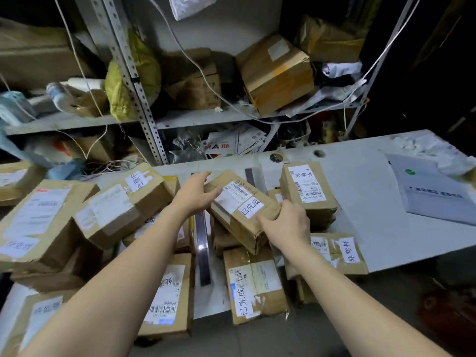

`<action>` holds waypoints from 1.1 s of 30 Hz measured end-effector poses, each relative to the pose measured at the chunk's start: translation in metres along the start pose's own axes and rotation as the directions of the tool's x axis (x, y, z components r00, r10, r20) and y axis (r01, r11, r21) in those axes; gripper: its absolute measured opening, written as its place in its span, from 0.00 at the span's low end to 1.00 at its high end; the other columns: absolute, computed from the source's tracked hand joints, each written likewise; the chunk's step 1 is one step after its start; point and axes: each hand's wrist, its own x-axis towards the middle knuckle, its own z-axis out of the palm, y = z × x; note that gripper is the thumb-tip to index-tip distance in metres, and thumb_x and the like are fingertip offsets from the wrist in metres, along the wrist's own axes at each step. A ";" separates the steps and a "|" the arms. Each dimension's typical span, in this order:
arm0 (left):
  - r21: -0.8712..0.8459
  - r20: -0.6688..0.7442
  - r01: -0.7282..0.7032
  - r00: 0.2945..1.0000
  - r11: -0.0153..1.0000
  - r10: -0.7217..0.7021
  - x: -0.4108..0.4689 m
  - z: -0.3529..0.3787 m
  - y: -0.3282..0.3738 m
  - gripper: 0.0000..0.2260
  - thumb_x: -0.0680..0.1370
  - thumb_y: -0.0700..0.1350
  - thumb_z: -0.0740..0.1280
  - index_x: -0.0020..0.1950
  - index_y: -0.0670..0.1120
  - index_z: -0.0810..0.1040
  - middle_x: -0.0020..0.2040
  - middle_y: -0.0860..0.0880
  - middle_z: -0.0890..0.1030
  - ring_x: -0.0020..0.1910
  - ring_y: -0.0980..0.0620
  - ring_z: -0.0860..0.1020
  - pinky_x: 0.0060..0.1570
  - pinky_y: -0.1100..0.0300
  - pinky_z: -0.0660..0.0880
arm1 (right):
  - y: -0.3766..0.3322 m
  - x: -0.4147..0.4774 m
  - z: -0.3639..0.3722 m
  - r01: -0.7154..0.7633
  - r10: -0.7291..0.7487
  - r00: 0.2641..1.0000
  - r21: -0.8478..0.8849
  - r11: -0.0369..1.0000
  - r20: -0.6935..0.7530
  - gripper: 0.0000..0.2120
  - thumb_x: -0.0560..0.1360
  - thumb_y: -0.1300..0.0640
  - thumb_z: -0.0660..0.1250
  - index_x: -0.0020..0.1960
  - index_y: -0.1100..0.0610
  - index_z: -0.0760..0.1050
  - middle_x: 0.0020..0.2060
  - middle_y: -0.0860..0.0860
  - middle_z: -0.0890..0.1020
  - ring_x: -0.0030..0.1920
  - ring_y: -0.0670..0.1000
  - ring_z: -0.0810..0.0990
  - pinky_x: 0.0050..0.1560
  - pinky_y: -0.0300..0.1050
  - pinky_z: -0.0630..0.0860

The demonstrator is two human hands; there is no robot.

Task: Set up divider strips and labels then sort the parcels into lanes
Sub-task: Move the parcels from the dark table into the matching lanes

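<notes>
A long brown parcel (239, 207) with a white shipping label and a white tag is held tilted above the middle of the white table (365, 202). My left hand (197, 193) grips its far left end. My right hand (286, 225) grips its near right corner. A dark divider strip (202, 251) lies lengthwise on the table under the parcel; a second dark strip (249, 177) shows behind it. Tagged cardboard parcels lie either side: one (253, 282) below my right hand, one (307, 190) upright at the right, another (340, 251) at the table's edge.
Several larger boxes (38, 222) pile up on the left, one (123, 204) leaning on them. A grey mailer bag (435, 191) lies at the table's right. Metal shelving (144, 99) behind holds boxes, bags and loose cords. The grey floor (283, 338) shows below.
</notes>
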 end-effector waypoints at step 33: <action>0.404 -0.423 0.517 0.837 0.754 -0.347 -0.334 -0.390 -0.418 0.28 0.79 0.60 0.63 0.77 0.51 0.65 0.67 0.49 0.73 0.68 0.47 0.71 0.55 0.51 0.75 | -0.481 -0.232 0.224 0.848 -0.789 0.529 -0.149 0.509 0.313 0.32 0.75 0.41 0.69 0.76 0.49 0.68 0.72 0.48 0.73 0.72 0.52 0.71 0.67 0.56 0.73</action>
